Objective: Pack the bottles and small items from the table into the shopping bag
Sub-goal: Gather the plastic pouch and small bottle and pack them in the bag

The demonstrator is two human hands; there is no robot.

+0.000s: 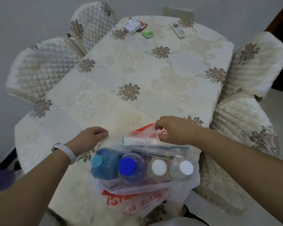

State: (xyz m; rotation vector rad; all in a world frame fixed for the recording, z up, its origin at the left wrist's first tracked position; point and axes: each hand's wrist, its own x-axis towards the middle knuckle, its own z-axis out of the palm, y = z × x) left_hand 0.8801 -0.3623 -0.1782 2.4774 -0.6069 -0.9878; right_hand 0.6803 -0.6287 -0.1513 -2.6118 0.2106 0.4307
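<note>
Packing well along at the near edge of the table (137, 70). Holding the shopping bag (137, 203) open by its far rim with both hands: left hand (90, 137) at the left side, fingers curled onto the thin plastic; right hand (175, 131) at the right, fingers and thumb pinching the red-printed edge.

Already inside, upright in a row from left to right: a tinted bottle with a pale-blue cap (103, 163), a bottle with a dark-blue cap (131, 168), two clear bottles with white caps (158, 167). Lying across on the far side of them, partly under the right hand, a long white tube (142, 141).

Not yet packed, at the far end of the table and well apart from the bag: a white box (131, 25), a red packet (143, 26) tucked under it, a green packet (147, 33) just beside, a white remote control (178, 30) further right.

Judged most likely to go wrong: toppling of the row on release of the rim, with nothing but limp plastic bracing four top-heavy bottles. Next, a slide off the near edge, given the bag's place close to the near right corner and any tug toward the body. Also a long reach across the table for the far items, at the cost of one steadying hand. Possibly a stretched or torn rim from lifting all that weight by a thin pinch. Cannot tell whether the remote belongs in the load.
</note>
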